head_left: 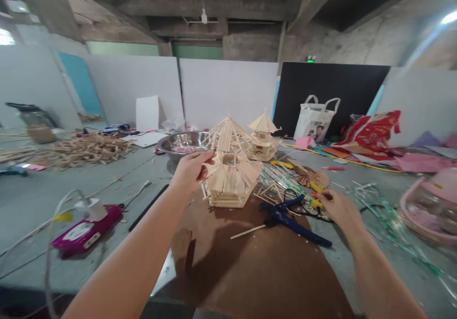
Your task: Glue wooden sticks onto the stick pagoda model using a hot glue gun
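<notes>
A small pavilion model (228, 193) of thin wooden sticks, with a pointed slatted roof, stands upright on the brown board (271, 271). My left hand (193, 169) grips its left side at the upper level, fingers closed and partly hidden behind the sticks. On the right, my right hand (337, 204) has its fingers closed on a small yellow tool (316, 203) whose kind I cannot make out. Between the hands lie blue-handled cutters (285, 216), with a thin wooden stick (248, 232) by their jaws. Loose short sticks (273, 193) lie behind the cutters.
Behind stands a second stick pavilion (263, 140) beside a metal bowl (178, 143). A stick pile (91, 150), a magenta power strip (87, 231) and cables are left. Clear-green plastic strips (387, 219), a pink basket (428, 209) and a white bag (316, 119) are right.
</notes>
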`<state>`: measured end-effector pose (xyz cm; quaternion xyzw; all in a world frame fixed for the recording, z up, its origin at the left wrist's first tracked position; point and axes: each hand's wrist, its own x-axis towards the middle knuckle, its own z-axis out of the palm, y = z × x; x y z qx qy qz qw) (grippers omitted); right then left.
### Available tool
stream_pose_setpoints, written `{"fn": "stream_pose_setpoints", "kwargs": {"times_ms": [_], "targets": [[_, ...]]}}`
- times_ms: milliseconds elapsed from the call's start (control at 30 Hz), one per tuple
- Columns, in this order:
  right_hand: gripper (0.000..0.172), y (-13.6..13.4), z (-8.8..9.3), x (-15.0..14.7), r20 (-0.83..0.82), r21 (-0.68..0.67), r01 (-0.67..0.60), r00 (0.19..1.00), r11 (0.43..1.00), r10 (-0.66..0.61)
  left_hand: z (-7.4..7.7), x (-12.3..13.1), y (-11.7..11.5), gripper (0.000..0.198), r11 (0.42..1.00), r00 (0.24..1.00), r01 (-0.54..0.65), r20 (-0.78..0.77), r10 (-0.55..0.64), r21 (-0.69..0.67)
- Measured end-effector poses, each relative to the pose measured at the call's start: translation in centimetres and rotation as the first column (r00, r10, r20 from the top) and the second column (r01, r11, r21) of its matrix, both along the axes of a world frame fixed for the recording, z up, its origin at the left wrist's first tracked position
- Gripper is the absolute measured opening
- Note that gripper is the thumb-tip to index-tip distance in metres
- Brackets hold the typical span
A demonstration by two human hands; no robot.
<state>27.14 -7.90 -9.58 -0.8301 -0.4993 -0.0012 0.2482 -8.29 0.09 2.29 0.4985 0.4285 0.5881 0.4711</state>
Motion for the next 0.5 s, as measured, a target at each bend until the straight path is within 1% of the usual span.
{"fn": "stream_pose_setpoints", "kwargs": {"times_ms": [67,133,167,200,267,300,400,500], "targets": [[0.039,-0.5,0.5,0.9,0.022,-0.141,0.122,0.992,0.982,-0.12,-0.7,0.2,-1.6,0.017,0.984,0.992,-0.126,0.021,0.125,0.123],[0.04,-0.7,0.8,1.3,0.023,-0.228,0.181,0.983,0.957,-0.18,-1.8,0.9,-3.6,0.018,0.964,0.984,-0.178,0.017,0.178,0.196],[0.04,-0.8,0.9,1.3,0.022,-0.256,0.185,0.982,0.949,-0.186,-2.5,1.4,-4.6,0.016,0.966,0.987,-0.158,-0.001,0.161,0.206],[0.04,-0.7,0.8,1.3,0.018,-0.277,0.181,0.983,0.944,-0.183,-3.3,2.1,-5.6,0.016,0.972,0.993,-0.106,-0.034,0.116,0.208],[0.04,-0.5,0.7,1.1,-0.003,-0.306,0.172,0.983,0.937,-0.181,-4.9,3.4,-6.9,0.019,0.982,0.99,0.017,-0.142,0.01,0.187],[0.044,-0.3,0.6,1.0,-0.015,-0.31,0.182,0.981,0.933,-0.196,-5.7,4.0,-7.3,0.018,0.986,0.979,0.056,-0.201,-0.023,0.159],[0.061,0.3,0.3,0.7,-0.027,-0.3,0.252,0.962,0.92,-0.273,-7.9,5.5,-7.5,0.018,0.982,0.949,0.126,-0.306,-0.077,0.143],[0.074,1.0,-0.1,0.3,-0.054,-0.298,0.27,0.953,0.915,-0.299,-9.4,6.0,-7.1,0.015,0.965,0.92,0.168,-0.383,-0.08,0.201]]}}
